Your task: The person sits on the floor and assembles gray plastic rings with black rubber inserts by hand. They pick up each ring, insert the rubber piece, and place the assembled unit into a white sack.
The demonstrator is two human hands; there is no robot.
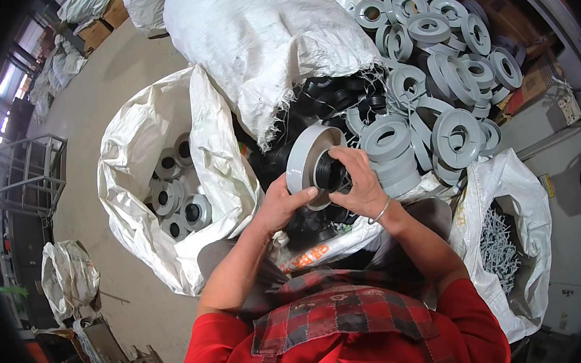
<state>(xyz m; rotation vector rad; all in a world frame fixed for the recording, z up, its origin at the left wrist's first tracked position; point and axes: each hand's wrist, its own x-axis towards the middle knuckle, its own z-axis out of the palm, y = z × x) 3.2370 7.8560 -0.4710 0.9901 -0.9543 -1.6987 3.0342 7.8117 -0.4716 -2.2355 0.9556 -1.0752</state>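
Note:
In front of my lap I hold a round grey plastic ring (300, 159) tilted on its side. My left hand (285, 201) grips its lower left rim, thumb over the near edge. Fingers of my right hand (362, 184) are curled round a black ribbed round part (329, 171) at the ring's centre. Whether the black part is fully seated in the ring I cannot tell. Behind my hands, many black parts (338, 98) spill from the torn mouth of a large white woven sack (251, 34). Close to my right hand is a stack of grey rings (393, 163).
A big heap of grey rings (458, 137) rises at the right. To the left, an open white sack (124, 194) contains grey rings with black centres (197, 211). Another white sack (531, 210) at lower right holds small pale pieces (499, 250). A metal frame (27, 175) stands far left.

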